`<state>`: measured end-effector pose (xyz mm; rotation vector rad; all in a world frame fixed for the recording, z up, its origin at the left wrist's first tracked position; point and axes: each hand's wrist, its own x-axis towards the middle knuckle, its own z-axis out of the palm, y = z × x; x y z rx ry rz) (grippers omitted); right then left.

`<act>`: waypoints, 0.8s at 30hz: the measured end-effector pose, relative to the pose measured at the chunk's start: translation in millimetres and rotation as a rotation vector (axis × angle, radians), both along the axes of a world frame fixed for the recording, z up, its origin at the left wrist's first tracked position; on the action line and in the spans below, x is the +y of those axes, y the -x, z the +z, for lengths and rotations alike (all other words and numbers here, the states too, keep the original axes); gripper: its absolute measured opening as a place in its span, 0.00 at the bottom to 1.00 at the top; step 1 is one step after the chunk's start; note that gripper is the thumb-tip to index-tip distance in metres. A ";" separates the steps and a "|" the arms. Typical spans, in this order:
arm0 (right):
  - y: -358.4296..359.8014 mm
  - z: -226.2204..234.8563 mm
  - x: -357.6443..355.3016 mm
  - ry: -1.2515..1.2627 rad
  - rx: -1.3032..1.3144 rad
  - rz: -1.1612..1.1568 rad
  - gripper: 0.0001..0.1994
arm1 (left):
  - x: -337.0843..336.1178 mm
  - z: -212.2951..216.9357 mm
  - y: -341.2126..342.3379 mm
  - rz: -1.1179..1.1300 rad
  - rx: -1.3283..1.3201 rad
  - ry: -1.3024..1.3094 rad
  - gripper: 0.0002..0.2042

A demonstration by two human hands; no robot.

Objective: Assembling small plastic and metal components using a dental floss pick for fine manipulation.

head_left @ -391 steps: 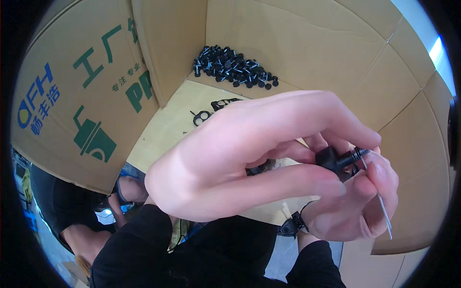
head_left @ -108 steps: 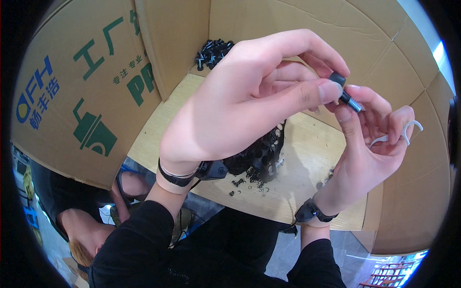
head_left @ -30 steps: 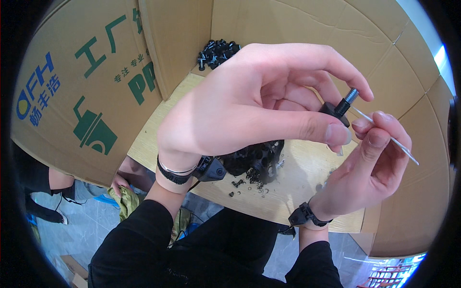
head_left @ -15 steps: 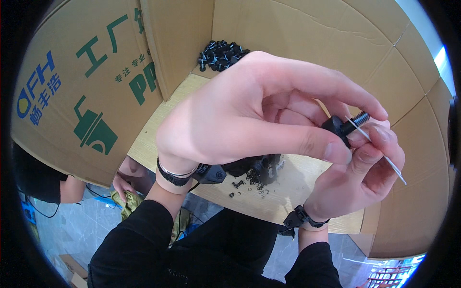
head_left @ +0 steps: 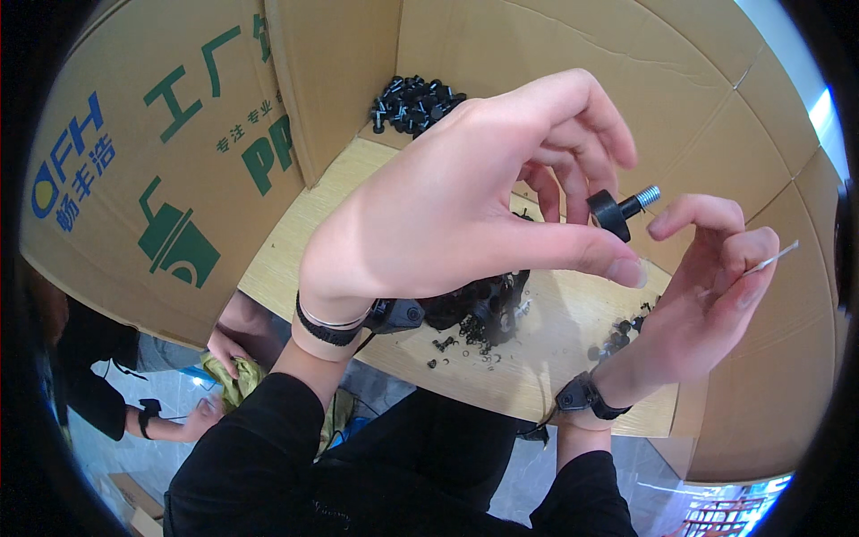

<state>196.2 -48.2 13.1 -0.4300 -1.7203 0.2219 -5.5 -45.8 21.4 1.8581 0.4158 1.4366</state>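
Observation:
My left hand [head_left: 447, 206] holds a black thumb screw [head_left: 612, 215] with a round head between thumb and bent fingers. Its index finger is lifted off. The screw's silver threaded end points up and to the right, toward my right hand [head_left: 702, 304]. That hand is a little apart from the screw, with a thin pale rod [head_left: 777, 257] held among its curled fingers. One tip of the rod sticks out to the right; the rest is partly hidden by the fingers.
A pile of similar black screws [head_left: 416, 106] lies in the far corner of the wooden table [head_left: 555, 358]. A black plastic bag [head_left: 488, 309] with small rings spills nearer. More small parts [head_left: 617, 340] lie at right. Cardboard walls [head_left: 591, 54] surround the table. Another person's hand [head_left: 206, 416] is at lower left.
My right hand has drawn away to the right and down from the screw, taking the rod with it. My left index finger has lifted off the threaded end. The other person's arm has moved.

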 end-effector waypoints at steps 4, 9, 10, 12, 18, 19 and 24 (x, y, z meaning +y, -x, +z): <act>12.7 -1.9 5.9 -0.160 -0.005 0.055 0.12 | 2.3 -1.3 4.1 0.032 0.082 -0.022 0.19; 25.3 -6.2 -0.5 -0.193 -0.023 -0.090 0.26 | 2.7 -2.5 9.8 0.046 0.112 -0.044 0.19; 25.3 -7.0 1.4 -0.213 -0.039 -0.093 0.26 | 1.5 -1.6 11.0 0.038 0.139 -0.049 0.19; 20.2 -4.9 -1.7 -0.243 -0.083 -0.144 0.26 | 0.6 0.9 9.3 0.018 0.166 -0.059 0.19; 20.0 -2.1 -4.7 -0.283 -0.134 -0.269 0.24 | 0.7 -1.7 6.0 0.011 0.084 0.000 0.19; 19.8 -1.8 -5.1 -0.268 -0.108 -0.252 0.23 | 1.0 -2.0 6.2 0.024 0.082 -0.049 0.19; 21.4 -5.8 -4.2 -0.185 -0.029 -0.200 0.22 | 2.5 -0.4 10.2 0.101 0.159 -0.187 0.18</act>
